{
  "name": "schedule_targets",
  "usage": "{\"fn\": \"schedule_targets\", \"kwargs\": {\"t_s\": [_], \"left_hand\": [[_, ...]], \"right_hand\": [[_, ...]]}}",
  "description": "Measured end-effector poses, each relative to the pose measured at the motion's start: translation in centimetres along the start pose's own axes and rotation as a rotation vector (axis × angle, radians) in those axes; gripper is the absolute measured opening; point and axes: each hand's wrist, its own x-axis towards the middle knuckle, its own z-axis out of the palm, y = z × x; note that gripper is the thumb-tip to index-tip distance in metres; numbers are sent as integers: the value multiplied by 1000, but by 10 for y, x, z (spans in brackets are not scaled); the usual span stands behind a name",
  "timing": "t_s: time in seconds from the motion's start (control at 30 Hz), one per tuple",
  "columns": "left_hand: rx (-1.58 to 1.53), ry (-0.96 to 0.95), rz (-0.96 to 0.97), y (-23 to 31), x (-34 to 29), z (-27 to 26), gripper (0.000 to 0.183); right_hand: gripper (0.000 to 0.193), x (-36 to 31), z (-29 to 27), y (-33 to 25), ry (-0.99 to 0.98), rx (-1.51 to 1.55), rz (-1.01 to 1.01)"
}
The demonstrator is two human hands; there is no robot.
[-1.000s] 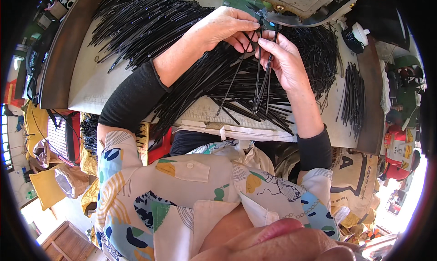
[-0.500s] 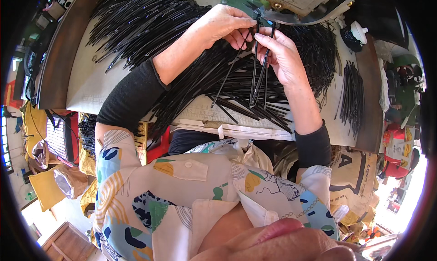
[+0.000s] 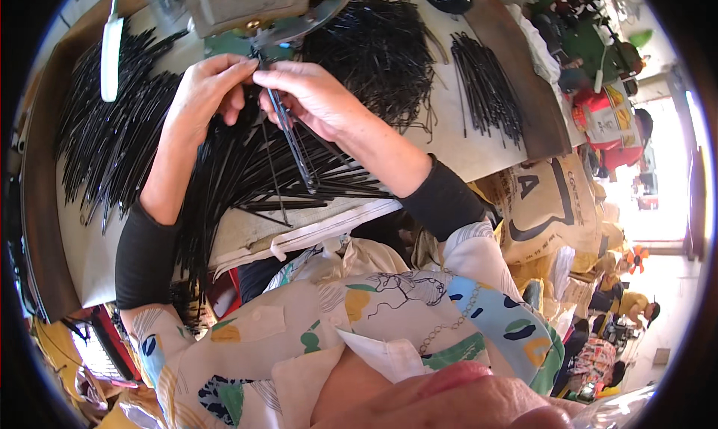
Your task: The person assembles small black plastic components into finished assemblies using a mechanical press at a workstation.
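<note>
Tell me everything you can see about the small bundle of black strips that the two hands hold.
The bundle of black strips is a few thin, stiff-looking, glossy black strips, perhaps plastic. The right hand and left hand pinch its upper end together, just below the green machine. The strips slant down to the right, their lower ends over the loose black strips on the table.

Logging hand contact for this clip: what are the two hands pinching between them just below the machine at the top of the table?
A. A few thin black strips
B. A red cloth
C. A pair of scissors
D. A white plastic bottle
A: the left hand and the right hand meet fingertip to fingertip on a few thin black strips that hang down over the black pile on the table.
</note>
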Motion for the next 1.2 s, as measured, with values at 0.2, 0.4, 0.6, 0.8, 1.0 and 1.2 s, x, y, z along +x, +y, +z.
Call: {"fn": "schedule_targets", "kwargs": {"t_s": [0.2, 0.4, 0.6, 0.8, 1.0, 1.2], "left_hand": [[2, -42, 12, 7, -6, 2, 32], [34, -87, 3, 5, -4, -1, 32], [161, -162, 17, 1, -10, 3, 29], [757, -134, 534, -1, -19, 18, 23], [948, -164, 408, -1, -28, 21, 18], [844, -193, 373, -3, -23, 17, 16]], "right_hand": [[27, -17, -2, -8, 16, -106, 83], [30, -70, -27, -43, 65, -302, 85], [30, -120, -92, -109, 460, -953, -8], [32, -118, -141, -113, 875, -1902, -54], [22, -56, -124, -97, 708, -1855, -313], [17, -14, -139, -87, 708, -2035, -434]]}}
